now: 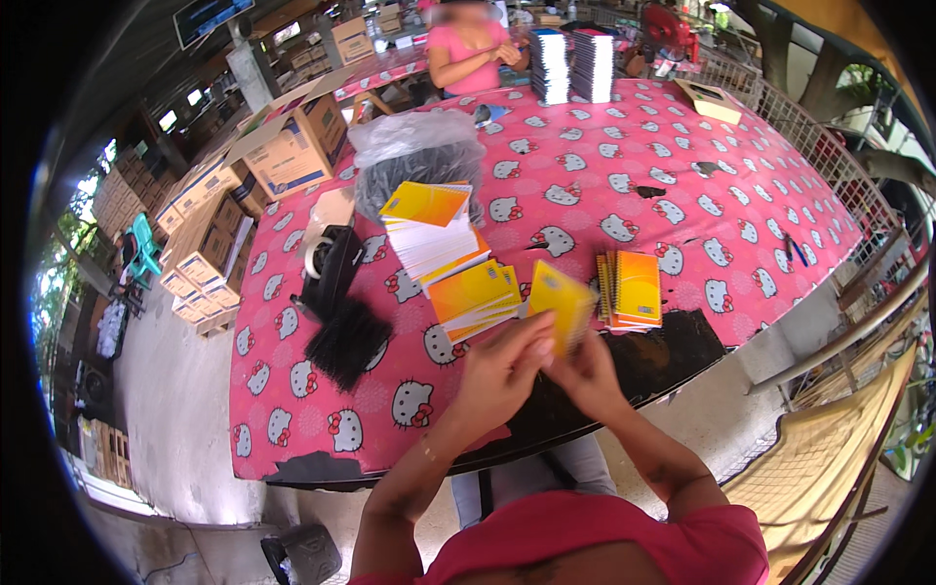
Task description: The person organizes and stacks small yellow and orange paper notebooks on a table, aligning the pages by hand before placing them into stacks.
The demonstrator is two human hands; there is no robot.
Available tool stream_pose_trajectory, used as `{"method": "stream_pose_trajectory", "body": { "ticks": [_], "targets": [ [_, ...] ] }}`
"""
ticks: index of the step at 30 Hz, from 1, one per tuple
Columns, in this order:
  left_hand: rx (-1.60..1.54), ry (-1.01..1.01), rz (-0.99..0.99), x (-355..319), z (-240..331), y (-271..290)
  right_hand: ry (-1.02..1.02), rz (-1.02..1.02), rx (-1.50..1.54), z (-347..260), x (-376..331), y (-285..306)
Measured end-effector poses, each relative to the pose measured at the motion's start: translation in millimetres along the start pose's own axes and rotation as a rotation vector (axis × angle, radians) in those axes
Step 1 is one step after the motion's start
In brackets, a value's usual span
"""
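A small yellow spiral notebook (558,297), slightly smeared by motion, is tilted up in front of me over the near edge of the table. My right hand (588,375) is closed on its lower end. Fingers pinched, my left hand (507,366) grips its lower left corner. A fanned pile of yellow-orange notebooks (475,295) lies just to the left. Beyond it, white-edged loose booklets (425,244) lean in a row, with an orange-yellow cover (426,203) on top. On the right sits a neat stack of spiral notebooks (639,286).
Black plastic coils (348,341) lie at left beside a tape dispenser (327,258). A clear bag (414,146) of dark items stands behind. Two tall notebook stacks (551,68) rise at the far edge, near another person (475,54). Cardboard boxes (288,151) line the left. A pen (799,253) lies right.
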State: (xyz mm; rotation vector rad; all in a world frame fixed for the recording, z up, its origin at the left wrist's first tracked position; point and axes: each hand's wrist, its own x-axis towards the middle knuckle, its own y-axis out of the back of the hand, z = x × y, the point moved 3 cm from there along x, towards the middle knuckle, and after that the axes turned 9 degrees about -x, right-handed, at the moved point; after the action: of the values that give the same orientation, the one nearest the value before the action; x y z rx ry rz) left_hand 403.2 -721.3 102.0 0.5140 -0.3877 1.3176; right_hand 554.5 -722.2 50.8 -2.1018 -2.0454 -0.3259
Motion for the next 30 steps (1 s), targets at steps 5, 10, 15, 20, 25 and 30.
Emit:
{"method": "stream_pose_trajectory", "body": {
  "ticks": [5, 10, 15, 20, 25, 30],
  "targets": [
    [0.807, -0.184, -0.040, -1, -101, 71, -0.156, 0.084, 0.073, 16, 60, 102],
    [1.008, -0.329, -0.177, -17, -124, 76, -0.212, 0.180, -1.351, 90, 86, 171],
    [0.862, -0.181, -0.050, -26, -53, 67, 0.308, -0.112, -0.658, 24, 68, 70],
    [0.745, -0.159, -0.045, -51, -63, 52, -0.008, -0.481, -0.273, 86, 12, -8],
    [1.414, 0.360, 0.254, -82, -117, 202, -0.024, -0.315, -0.229, 91, 8, -23],
    [1.452, 0.092, 0.331, -88, -120, 187, -0.013, -0.416, 0.039, 96, 12, -36]
  ]
}}
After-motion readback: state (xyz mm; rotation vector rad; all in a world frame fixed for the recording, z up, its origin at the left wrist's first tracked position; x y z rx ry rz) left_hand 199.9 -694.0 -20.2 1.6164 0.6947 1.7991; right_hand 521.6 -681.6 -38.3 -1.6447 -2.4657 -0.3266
